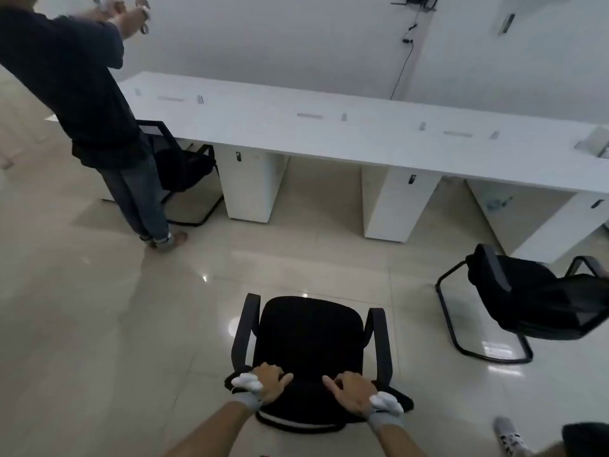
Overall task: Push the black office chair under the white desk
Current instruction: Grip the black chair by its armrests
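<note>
Both hands grip the top of the chair (309, 338) backrest: left hand (268, 382) and right hand (354, 390), fingers curled over the top edge, thumbs pointing inward. White wrist gear on both. Chair sits on the tile floor (99, 324), well apart from the desk (329, 136), seat facing the desk, roughly lined up with the open bay between two white pedestals (252, 186). Not yet under.

Handling, judged: base isn't visible on this chair; the second chair (527, 298), to the right of the desk bay, has a sled frame, so this one likely slides rather than rolls. Glossy tile should let it slide easily, maybe with some scraping. Chair looks moderately light, frame stiff, seat padded and soft. Backrest top is a good hold for a straight push; a low, even push from both hands should keep it from tipping or veering. Armrests must clear the desk's underside; can't tell if they will.

Another person (85, 110) stands at the desk's left end beside a third chair (178, 166), away from the path.
</note>
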A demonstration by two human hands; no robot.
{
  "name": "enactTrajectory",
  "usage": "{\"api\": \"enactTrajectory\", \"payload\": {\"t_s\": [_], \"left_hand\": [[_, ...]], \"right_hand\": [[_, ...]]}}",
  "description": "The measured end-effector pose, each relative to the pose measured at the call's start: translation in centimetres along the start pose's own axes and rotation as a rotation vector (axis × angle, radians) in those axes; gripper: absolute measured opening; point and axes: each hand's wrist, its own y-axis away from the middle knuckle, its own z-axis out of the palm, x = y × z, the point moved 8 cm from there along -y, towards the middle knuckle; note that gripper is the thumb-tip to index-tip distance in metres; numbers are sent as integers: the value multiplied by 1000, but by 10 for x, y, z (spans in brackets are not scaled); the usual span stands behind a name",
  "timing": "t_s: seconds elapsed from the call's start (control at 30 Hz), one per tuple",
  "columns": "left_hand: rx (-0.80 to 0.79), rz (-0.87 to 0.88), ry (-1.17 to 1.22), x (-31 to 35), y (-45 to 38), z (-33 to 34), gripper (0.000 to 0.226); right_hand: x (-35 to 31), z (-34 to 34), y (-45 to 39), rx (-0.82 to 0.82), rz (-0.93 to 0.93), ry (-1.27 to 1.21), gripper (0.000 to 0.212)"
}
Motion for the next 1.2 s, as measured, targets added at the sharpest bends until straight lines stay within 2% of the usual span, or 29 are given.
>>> {"api": "enactTrajectory", "payload": {"t_s": [0.1, 0.47, 1.2], "left_hand": [[21, -18, -38, -3, 4, 10, 60], [195, 27, -126, 8, 12, 17, 63], [276, 30, -202, 13, -2, 5, 61]], "right_hand": [[5, 18, 3, -20, 3, 27, 72], [0, 21, 17, 243, -106, 196, 62], [0, 7, 7, 277, -88, 211, 54]]}}
